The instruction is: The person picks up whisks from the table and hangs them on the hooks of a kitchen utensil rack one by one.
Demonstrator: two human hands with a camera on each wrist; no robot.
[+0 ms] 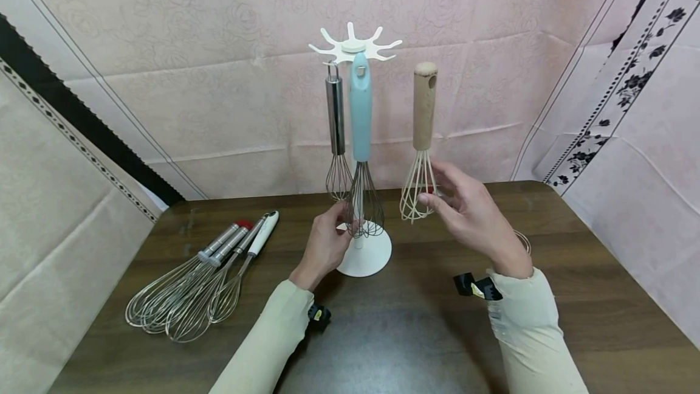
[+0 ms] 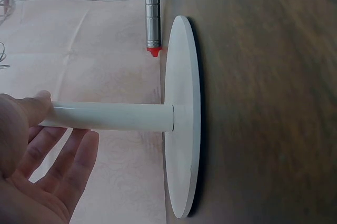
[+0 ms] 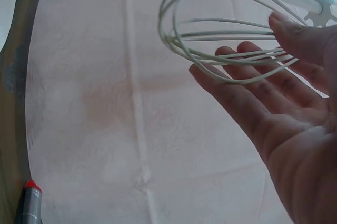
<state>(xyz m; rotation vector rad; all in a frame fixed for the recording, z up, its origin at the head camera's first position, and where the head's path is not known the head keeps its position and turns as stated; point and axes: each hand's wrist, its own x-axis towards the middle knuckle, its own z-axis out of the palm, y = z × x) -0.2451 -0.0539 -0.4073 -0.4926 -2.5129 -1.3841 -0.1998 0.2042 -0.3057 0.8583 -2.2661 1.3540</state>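
Note:
A white whisk stand (image 1: 365, 260) has a ring of hooks at its top. A metal-handled whisk (image 1: 335, 115) and a blue-handled whisk (image 1: 360, 108) hang from it. My left hand (image 1: 327, 239) grips the stand's white pole (image 2: 113, 116), thumb and fingers around it above the round base. To the right of the stand, my right hand (image 1: 473, 211) holds a wooden-handled whisk (image 1: 424, 108) by its cream wires (image 3: 226, 37), thumb on one side and fingers on the other. This whisk is upright, handle up, apart from the hooks.
Several metal whisks (image 1: 180, 293) lie in a bunch on the left of the brown table (image 1: 394, 333), one with a white handle (image 1: 264, 233). Behind my right hand lies another whisk with a red-tipped metal handle (image 2: 152, 23), mostly hidden in the head view. Patterned cloth (image 1: 219, 78) hangs behind the table.

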